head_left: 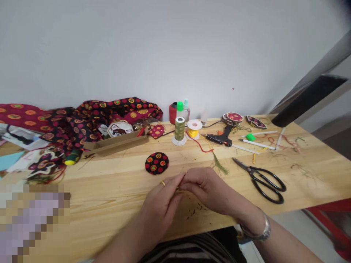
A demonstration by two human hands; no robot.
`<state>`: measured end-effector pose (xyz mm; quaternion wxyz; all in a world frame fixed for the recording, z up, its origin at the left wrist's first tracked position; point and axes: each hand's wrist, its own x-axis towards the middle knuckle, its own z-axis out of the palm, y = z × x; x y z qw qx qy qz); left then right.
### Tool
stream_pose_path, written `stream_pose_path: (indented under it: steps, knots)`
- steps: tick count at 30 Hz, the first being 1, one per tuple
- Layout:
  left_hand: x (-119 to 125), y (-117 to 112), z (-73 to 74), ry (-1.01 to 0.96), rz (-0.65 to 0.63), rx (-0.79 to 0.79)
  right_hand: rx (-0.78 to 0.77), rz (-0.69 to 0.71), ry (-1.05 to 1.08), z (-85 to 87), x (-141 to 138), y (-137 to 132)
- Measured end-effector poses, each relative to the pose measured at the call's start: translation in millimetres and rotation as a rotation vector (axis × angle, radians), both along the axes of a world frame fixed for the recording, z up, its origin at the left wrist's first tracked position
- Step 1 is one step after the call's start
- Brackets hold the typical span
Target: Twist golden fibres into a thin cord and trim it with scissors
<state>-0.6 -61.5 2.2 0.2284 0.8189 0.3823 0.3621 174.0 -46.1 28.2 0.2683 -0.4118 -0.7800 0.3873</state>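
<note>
My left hand (161,204) and my right hand (208,188) meet over the front of the wooden table (109,190). Both are closed in a pinch, fingertips touching each other around something thin and small that I cannot make out. A ring sits on a left finger, a silver bracelet (257,230) on my right wrist. Just beyond the hands lies a round black fabric disc (157,163) with red and yellow dots. A green tassel on red cord (219,164) lies right of it.
Black scissors (263,179) lie to the right. Further back stand an olive thread spool (180,128), a yellow spool (194,128), a glue gun (221,138), small bottles (182,109) and patterned fabric (82,117) with a cardboard box (117,142). Thread scraps litter the right side.
</note>
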Motion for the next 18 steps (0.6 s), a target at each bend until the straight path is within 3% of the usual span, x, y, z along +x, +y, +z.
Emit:
stream_pose_path:
  steps: [4, 7, 12, 18]
  knots:
    - [-6.3, 2.5, -12.7, 0.156, 0.002, 0.208, -0.021, 0.032, -0.031, 1.6, -1.5, 2.4]
    - [-13.2, 4.8, -22.0, 0.311, 0.042, 0.276, -0.014, 0.043, -0.099, 5.3, -5.2, 6.0]
    - [-22.2, 12.4, -29.8, 0.391, 0.075, 0.538, 0.081, 0.105, -0.293, 13.9, -14.6, 14.3]
    - [-31.4, 15.6, -21.0, 0.301, 0.186, 0.465, 0.342, 0.274, -0.504, 25.0, -18.8, 32.6]
